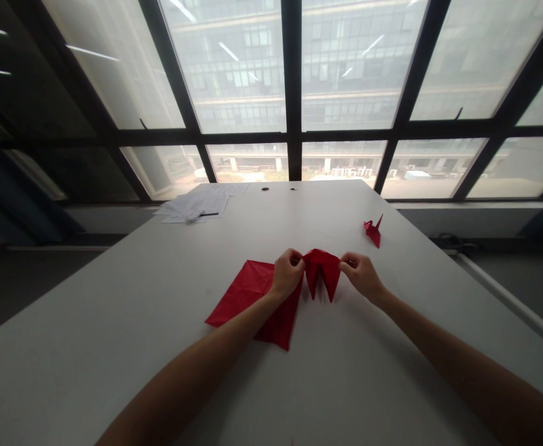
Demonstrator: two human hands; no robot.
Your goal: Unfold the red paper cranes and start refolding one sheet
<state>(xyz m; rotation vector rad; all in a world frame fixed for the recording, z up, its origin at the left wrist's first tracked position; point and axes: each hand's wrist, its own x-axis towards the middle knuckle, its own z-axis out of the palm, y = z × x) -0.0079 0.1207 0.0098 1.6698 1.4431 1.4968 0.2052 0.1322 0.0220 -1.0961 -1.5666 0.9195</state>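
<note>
Between my two hands is a folded piece of red origami paper, its rounded top stretched sideways and two pointed flaps hanging down toward the table. My left hand pinches its left corner, while my right hand pinches the right corner. Both hands are closed at the fingertips. Under my left wrist and forearm lies a creased red sheet of paper, flat on the table and partly hidden by the arm. A finished red paper crane rests farther back to the right.
The white table stretches away to large windows with dark frames. Loose white papers lie at the back left with a dark pen on them. Small dark round spots sit near the far edge.
</note>
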